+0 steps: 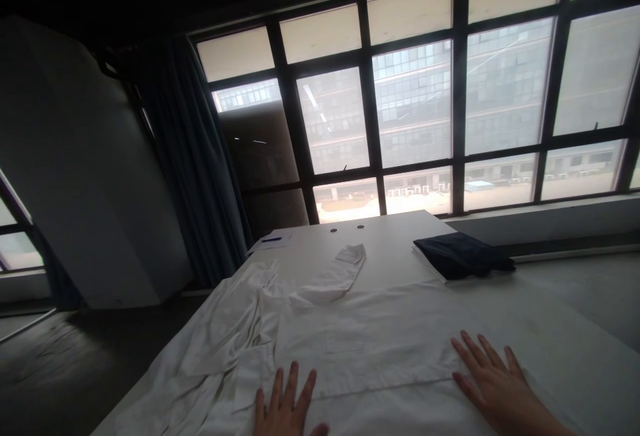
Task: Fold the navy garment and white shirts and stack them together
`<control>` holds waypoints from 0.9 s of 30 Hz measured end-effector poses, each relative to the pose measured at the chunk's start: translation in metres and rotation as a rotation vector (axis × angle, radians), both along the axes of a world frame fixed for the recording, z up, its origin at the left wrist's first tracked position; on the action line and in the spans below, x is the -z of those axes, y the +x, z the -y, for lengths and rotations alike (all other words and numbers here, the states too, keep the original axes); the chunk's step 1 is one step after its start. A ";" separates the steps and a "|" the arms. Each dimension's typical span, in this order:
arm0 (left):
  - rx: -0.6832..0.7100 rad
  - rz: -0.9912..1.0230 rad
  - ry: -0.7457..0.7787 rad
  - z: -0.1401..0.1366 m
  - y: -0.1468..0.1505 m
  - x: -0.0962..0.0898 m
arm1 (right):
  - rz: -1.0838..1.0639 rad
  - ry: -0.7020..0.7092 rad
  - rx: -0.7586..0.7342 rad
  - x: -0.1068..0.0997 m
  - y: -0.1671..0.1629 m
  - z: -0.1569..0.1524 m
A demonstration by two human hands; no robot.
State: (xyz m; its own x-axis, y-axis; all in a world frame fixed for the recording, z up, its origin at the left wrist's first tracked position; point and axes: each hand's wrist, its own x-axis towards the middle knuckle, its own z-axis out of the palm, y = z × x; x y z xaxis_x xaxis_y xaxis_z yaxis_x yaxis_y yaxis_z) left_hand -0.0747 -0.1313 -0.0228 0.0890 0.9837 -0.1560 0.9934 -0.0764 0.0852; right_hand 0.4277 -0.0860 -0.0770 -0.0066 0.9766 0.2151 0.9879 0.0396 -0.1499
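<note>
A white long-sleeved garment (370, 329) lies spread over the table in front of me, mostly flat in the middle. Its left part is bunched in loose folds, and one sleeve with a cuff reaches toward the far end. My left hand (284, 404) rests on the cloth at the bottom of the view, fingers spread. Over at the garment's right edge, my right hand (495, 376) lies flat with its fingers apart. Neither hand grips anything. The near part of the garment runs out of view.
The white table (395, 243) stretches toward the windows. A folded dark cloth (463, 255) sits at its right edge. A blue pen (272, 240) lies on paper at the far left corner. A blue curtain (195, 156) hangs beyond, left of the windows.
</note>
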 end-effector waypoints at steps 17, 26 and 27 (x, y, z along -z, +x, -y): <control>-0.004 -0.046 0.131 -0.083 -0.009 -0.028 | 0.019 -0.153 -0.158 -0.050 -0.048 -0.101; 0.022 -0.055 0.249 -0.086 -0.006 -0.033 | 0.028 -0.151 -0.179 -0.060 -0.052 -0.130; 0.040 -0.058 0.238 -0.082 -0.004 -0.035 | 0.027 -0.144 -0.170 -0.061 -0.051 -0.128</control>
State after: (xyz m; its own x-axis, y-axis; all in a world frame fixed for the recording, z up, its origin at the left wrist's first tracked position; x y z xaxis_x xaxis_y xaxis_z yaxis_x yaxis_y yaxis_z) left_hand -0.0791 -0.0497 0.0124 0.1264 0.9892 0.0736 0.9919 -0.1270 0.0034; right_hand 0.3767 0.0423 -0.0156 -0.1777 0.9815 0.0714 0.9726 0.1862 -0.1396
